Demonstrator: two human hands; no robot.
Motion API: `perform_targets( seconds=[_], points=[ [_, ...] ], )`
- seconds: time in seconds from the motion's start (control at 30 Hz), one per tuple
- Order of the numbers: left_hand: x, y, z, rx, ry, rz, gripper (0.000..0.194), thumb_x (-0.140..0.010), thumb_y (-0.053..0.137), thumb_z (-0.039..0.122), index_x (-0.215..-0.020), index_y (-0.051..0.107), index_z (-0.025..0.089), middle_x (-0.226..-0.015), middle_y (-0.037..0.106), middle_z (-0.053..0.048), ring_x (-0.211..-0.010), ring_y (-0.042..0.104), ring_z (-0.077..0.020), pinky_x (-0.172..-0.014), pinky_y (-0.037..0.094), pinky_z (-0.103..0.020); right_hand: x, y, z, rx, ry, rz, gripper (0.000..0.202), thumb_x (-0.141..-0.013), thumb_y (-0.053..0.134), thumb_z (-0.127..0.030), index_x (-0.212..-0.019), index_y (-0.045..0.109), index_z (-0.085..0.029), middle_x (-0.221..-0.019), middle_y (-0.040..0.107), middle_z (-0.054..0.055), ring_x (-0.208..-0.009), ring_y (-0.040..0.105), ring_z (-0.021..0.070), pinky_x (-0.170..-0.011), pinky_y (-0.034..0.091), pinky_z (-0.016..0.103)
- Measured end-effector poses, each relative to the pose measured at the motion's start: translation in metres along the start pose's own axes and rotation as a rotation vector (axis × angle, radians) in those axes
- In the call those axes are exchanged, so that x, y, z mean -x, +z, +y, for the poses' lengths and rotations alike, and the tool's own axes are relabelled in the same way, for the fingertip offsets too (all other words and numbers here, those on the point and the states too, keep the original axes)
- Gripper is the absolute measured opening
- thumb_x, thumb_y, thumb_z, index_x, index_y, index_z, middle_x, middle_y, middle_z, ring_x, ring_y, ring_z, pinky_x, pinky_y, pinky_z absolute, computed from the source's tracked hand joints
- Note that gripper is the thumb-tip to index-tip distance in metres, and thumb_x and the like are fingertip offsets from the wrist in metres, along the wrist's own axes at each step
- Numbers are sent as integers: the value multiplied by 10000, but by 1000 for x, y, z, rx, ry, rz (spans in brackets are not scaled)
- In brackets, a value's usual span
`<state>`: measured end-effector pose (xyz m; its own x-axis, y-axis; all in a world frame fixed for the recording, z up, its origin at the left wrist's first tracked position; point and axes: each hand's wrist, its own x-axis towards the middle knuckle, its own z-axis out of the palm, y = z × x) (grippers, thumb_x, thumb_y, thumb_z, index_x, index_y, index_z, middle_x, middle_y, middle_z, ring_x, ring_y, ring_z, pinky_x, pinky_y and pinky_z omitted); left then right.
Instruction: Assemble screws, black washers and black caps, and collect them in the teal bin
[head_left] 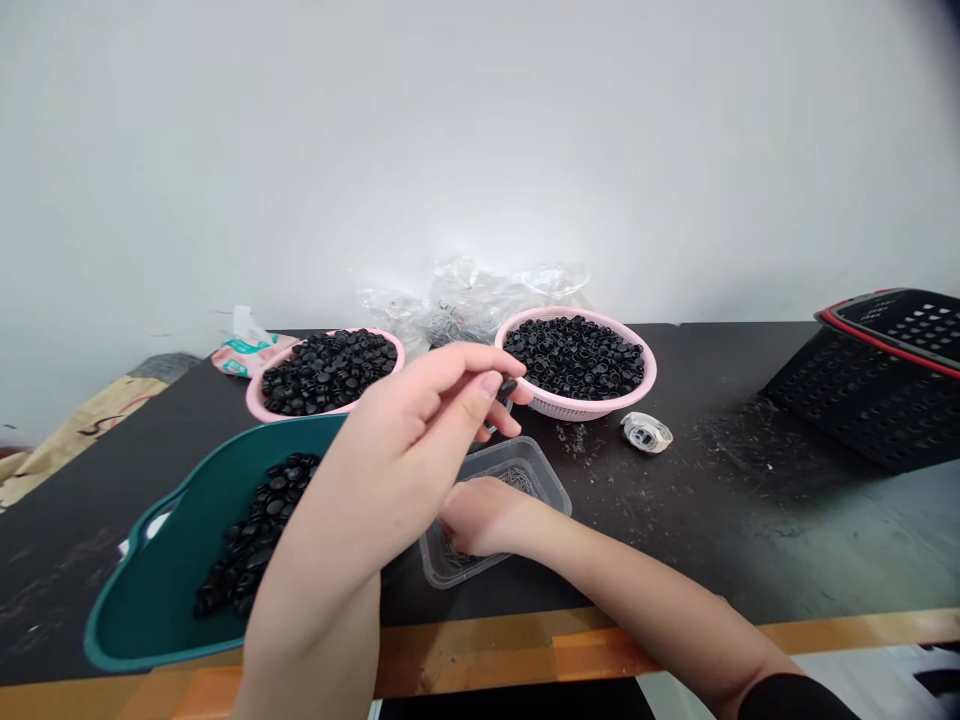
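Note:
My left hand (409, 440) is raised at the centre, pinching a small round black cap (508, 386) between thumb and fingertips. Below it, my right hand (484, 515) reaches into a clear plastic box (555, 490) that holds thin metal pins (517, 482). The right fingers are curled down, and whatever is between them is hidden. Left of my left wrist lies a teal scoop-shaped basin (180, 520) with many black pieces (259, 530) in it, partly covered by my forearm.
Two pink baskets, one on the left (259, 405) and one on the right (651, 365), are heaped with small black parts. Clear plastic bags (472, 295) lie against the wall. A roll of tape (646, 433) and a black perforated basket (862, 400) are on the right. Orange tape runs along the table's front edge (480, 640).

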<state>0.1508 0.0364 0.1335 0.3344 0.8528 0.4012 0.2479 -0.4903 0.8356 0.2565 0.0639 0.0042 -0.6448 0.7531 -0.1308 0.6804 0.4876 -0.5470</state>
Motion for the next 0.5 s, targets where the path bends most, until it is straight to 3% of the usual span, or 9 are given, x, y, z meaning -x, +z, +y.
perform_targets(
  seconds=[0.17,0.27,0.4,0.5],
  points=[
    [-1,-3,-1,258,28,-20,183,-1057,555,277,-1060,738,291,-826,673,34,-720,630,-62,-642,531,-127,3,-21,14,25,-36,-46,158,-926,684,-193,-779,639,-156,-749,617,-21,-708,584,140,-694,503,293],
    [0,-6,-3,375,37,-56,163,-1039,593,269,-1069,748,310,-886,660,29,-786,637,-73,-669,543,-136,7,-36,21,-18,-27,-4,128,-925,692,-209,-814,655,-156,-733,598,-27,-689,567,137,-686,493,294],
    [2,-8,-1,413,23,-118,159,-1003,633,214,-1083,740,302,-940,683,33,-834,666,-75,-719,578,-124,18,-56,23,-176,-66,140,117,-837,708,-105,-747,674,-172,-717,604,-8,-712,544,146,-650,433,274],
    [5,-7,1,297,27,-50,146,-960,680,193,-1054,725,294,-936,690,49,-845,676,-60,-744,573,-82,39,-77,19,-336,-112,318,69,-910,675,-227,-865,701,-181,-735,587,-12,-699,517,136,-638,429,266]
  ],
)
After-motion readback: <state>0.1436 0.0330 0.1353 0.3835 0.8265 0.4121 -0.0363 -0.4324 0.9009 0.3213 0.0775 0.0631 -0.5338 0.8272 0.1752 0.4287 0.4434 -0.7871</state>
